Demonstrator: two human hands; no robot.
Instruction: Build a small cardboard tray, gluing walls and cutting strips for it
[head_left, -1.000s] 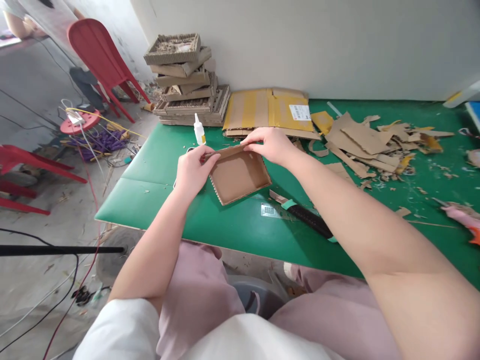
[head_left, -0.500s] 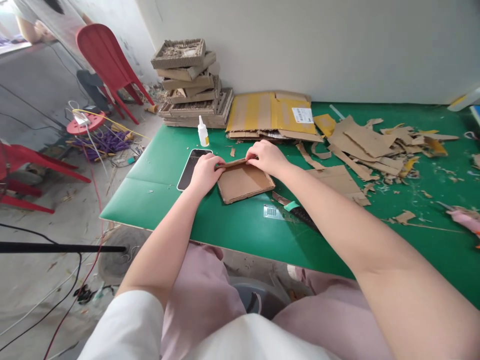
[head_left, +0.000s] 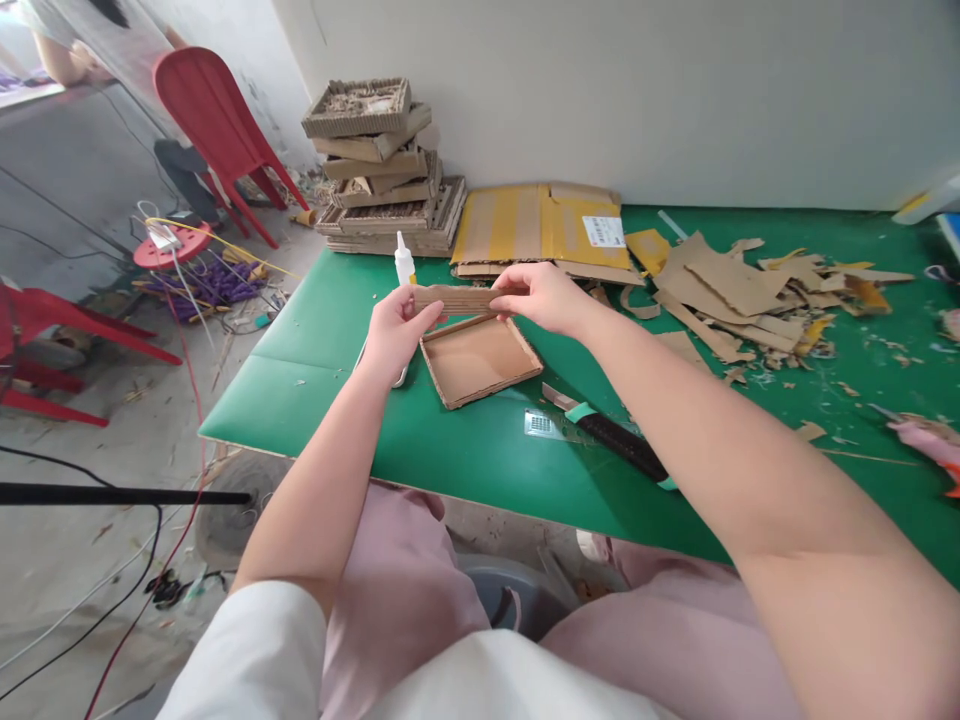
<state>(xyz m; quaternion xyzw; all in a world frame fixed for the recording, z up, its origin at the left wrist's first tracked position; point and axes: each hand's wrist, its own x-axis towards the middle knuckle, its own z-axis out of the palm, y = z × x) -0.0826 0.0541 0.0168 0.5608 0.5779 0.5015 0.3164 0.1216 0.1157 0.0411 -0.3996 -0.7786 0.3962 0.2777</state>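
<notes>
Between my two hands a narrow cardboard strip point(head_left: 459, 300) is held up level, showing its ribbed side. My left hand point(head_left: 396, 330) pinches its left end, thumb in front. At the other end my right hand point(head_left: 544, 297) is closed on it between thumb and fingers. Just below and nearer to me, a shallow cardboard tray point(head_left: 480, 362) lies on the green table, its low rim standing up. A phone point(head_left: 401, 378) is mostly hidden behind my left hand. Behind that hand stands a white glue bottle point(head_left: 405, 262).
A utility knife point(head_left: 615, 440), blade out, lies beside a small clear ruler piece point(head_left: 541, 424). Cardboard trays point(head_left: 375, 160) are stacked at the back left, near a yellow-taped flattened box point(head_left: 540, 232). Cardboard scraps point(head_left: 750, 290) cover the right. A person sits beyond a red chair point(head_left: 217, 120).
Both hands have risen off the tray's far edge, lifting the cardboard strip away from it. The tray has shifted slightly left. More of the knife now shows.
</notes>
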